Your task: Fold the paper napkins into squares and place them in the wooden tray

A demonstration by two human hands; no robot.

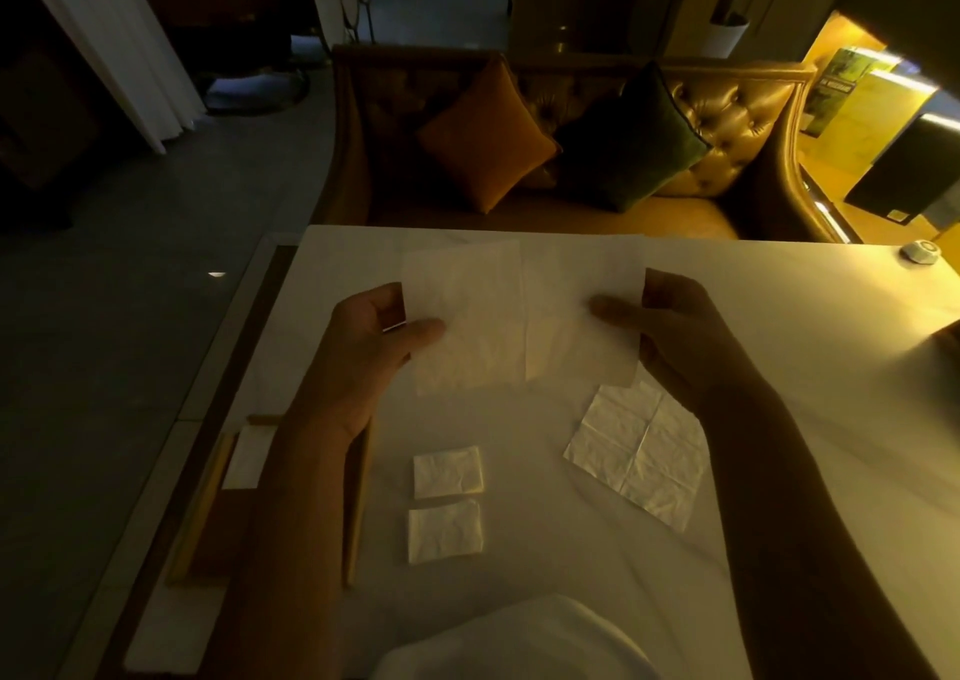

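The left hand (371,339) pinches the left edge of a thin white unfolded paper napkin (522,315), thumb in front and fingers behind; the right hand (670,326) grips its right edge the same way, holding the sheet spread above the pale table (779,315). Nearer, two small white folded napkin squares (448,472) (445,530) lie one behind the other on the table, and to their right lies a creased, opened white napkin (636,453). At the left, under the left forearm, sits the shallow wooden tray (208,497), with one white folded piece (248,458) at its far end
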